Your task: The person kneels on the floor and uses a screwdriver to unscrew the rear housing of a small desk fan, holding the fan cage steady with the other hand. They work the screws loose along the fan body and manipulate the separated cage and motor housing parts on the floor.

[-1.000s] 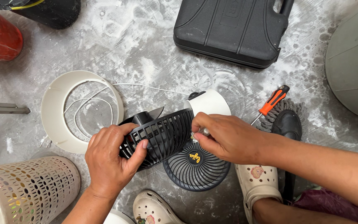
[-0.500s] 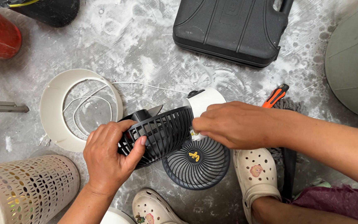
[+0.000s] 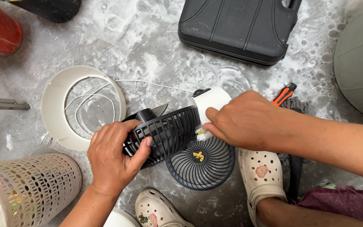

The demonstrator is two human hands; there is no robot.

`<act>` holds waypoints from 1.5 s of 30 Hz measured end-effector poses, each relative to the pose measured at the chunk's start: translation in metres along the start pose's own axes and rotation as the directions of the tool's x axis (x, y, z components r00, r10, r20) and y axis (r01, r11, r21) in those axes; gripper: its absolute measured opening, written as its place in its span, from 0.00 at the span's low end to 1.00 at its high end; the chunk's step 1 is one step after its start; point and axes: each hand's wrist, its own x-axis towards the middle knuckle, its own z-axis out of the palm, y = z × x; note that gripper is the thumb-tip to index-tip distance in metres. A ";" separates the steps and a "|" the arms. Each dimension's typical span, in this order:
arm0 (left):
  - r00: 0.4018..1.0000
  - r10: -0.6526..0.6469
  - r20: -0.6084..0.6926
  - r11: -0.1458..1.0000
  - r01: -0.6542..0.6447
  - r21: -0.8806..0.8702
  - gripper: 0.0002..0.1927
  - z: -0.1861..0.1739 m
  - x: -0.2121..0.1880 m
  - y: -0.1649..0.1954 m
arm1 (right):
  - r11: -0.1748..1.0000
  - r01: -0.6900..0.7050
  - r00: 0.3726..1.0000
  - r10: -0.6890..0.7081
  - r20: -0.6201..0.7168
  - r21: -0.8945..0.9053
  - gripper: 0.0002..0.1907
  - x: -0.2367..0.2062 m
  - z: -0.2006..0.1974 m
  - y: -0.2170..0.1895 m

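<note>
Black fan cage: dark ribbed grille shell, tilted on its side, held above the grey concrete floor; taken as the landmark here.

Left hand: at the cage's lower left edge, fingers clenched around the rim, thumb pressed on the ribs.

Right hand: at the cage's right end, fingers curled down onto the white motor housing that joins the cage there; fingertips hidden, so whether they pinch a small part I cannot tell.

Round black front grille: flat on the floor just below the cage, yellow badge at its centre.

White ring: on the floor left of the cage, a thin white cord looping through it and running toward the motor housing.

Orange-handled screwdriver: right of the cage, beyond the right hand.

Black tool case: above and right of the cage, closed.

Perforated beige basket: lower left of the cage, lying on its side.

Cream clogs: below and right of the cage, on the person's feet.
</note>
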 end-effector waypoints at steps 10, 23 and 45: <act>1.000 0.014 -0.010 1.000 -0.015 -0.021 0.13 -0.001 0.001 0.003 | 0.978 0.197 0.976 -0.191 -0.104 0.060 0.12 -0.003 0.014 -0.004; 0.999 0.031 -0.014 0.999 -0.031 -0.013 0.13 0.000 0.000 0.001 | 0.864 0.503 0.862 -0.499 -0.093 0.018 0.09 -0.007 0.011 0.005; 0.946 0.167 -0.277 0.980 -0.190 -0.056 0.18 0.036 0.022 0.000 | 0.785 -0.541 0.799 0.368 0.476 0.302 0.24 0.010 -0.004 0.043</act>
